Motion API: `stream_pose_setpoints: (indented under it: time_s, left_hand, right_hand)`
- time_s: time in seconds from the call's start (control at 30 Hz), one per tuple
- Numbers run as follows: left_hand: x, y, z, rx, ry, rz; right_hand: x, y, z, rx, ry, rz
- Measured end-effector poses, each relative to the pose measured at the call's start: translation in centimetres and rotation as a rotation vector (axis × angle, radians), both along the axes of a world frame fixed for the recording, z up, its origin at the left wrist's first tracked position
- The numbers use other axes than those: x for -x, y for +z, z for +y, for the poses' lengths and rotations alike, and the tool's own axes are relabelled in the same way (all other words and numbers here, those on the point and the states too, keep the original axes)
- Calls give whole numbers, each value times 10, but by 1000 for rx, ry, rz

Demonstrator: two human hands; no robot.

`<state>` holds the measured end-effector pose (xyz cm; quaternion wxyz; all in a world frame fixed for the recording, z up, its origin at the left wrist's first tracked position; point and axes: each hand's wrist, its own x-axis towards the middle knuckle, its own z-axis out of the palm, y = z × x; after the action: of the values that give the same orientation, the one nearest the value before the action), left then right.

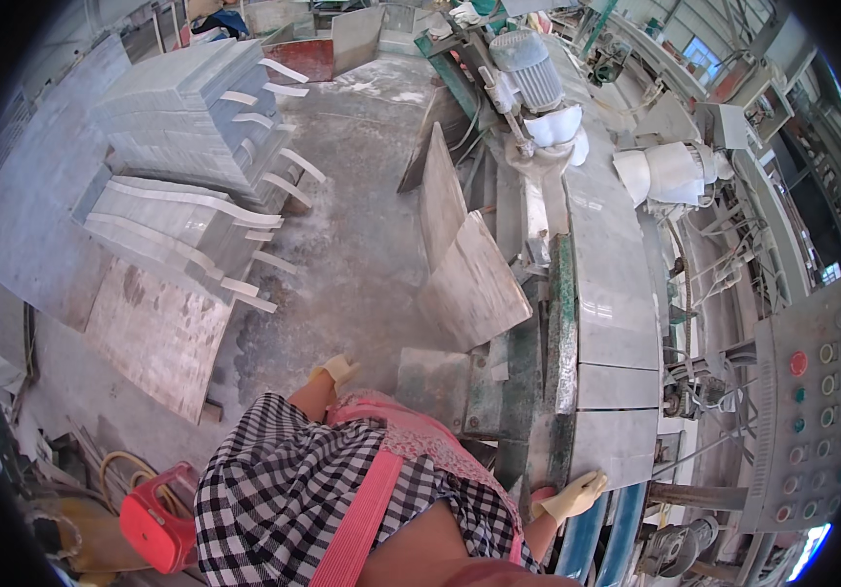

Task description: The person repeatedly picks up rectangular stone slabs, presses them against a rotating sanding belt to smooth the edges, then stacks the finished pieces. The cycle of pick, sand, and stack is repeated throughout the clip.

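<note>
My left hand (339,369), in a cream glove, hangs beside my apron over the floor. It holds nothing, and its fingers are loosely stretched. Out to the right, my right hand (575,497), gloved alike, touches the near left corner of a grey stone tile (616,445) with fingers extended. That tile lies flat at the near end of a machine bed, its near edge by blue rollers (598,536). Beyond it, another grey tile (618,386) and a longer grey slab (619,323) lie in line along the bed.
A motor (528,70) and a white-covered motor (670,174) stand over the bed. At right is a control panel (802,421) with lit green buttons. Loose boards (479,284) lean left of the machine. Stacked tiles with white strips (171,122) stand far left; a red plastic container (158,523) sits near left.
</note>
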<state>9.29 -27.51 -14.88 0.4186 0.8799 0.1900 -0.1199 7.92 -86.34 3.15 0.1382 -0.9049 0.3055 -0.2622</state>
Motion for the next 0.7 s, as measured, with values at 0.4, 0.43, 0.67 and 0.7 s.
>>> stream_pose_setpoints:
  time_s: [0.4,0.43,0.67,0.7]
  left_hand:
    - [-4,-2,1,65,-53,54]
    - [-5,-2,0,62,-47,58]
    - [-9,6,-3,50,-25,69]
    - [-9,7,-2,44,-25,72]
  right_hand:
    - [3,8,5,15,8,-25]
    - [3,7,5,77,25,-67]
    - [4,6,3,-34,-13,-24]
    - [5,6,3,-33,-24,11]
